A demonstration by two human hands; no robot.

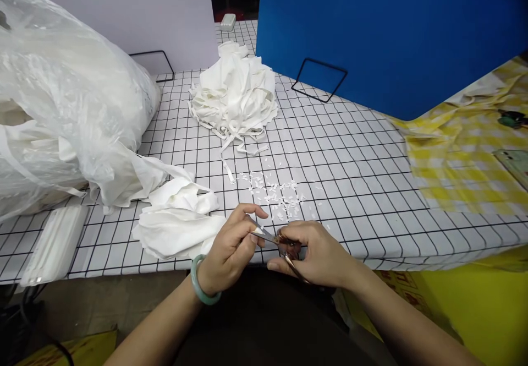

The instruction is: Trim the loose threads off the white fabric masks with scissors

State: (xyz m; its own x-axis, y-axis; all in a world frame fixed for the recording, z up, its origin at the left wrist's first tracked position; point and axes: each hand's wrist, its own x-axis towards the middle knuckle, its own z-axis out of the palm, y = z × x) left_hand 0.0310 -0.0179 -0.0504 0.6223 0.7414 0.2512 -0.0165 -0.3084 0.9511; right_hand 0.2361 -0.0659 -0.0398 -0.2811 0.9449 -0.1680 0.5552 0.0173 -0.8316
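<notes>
My right hand [315,253] is closed on the handles of a pair of scissors [270,237], whose blades point left towards my other hand. My left hand [231,247] wears a pale green bangle and pinches a small white end of fabric at the blade tips; the fingers partly hide it. Beside that hand, a soft white fabric piece [177,228] lies bunched on the table. Just beyond both hands, many tiny white snippets [282,198] are scattered. Farther back rises a heap of white fabric pieces with straps [235,91].
A large clear plastic bag [78,74] of white fabric fills the left side. A long white packet [55,242] lies at the front left edge. A blue panel [383,30] and a pale panel [165,14] stand behind. Yellow checked cloth [457,151] and a phone [513,165] are at right.
</notes>
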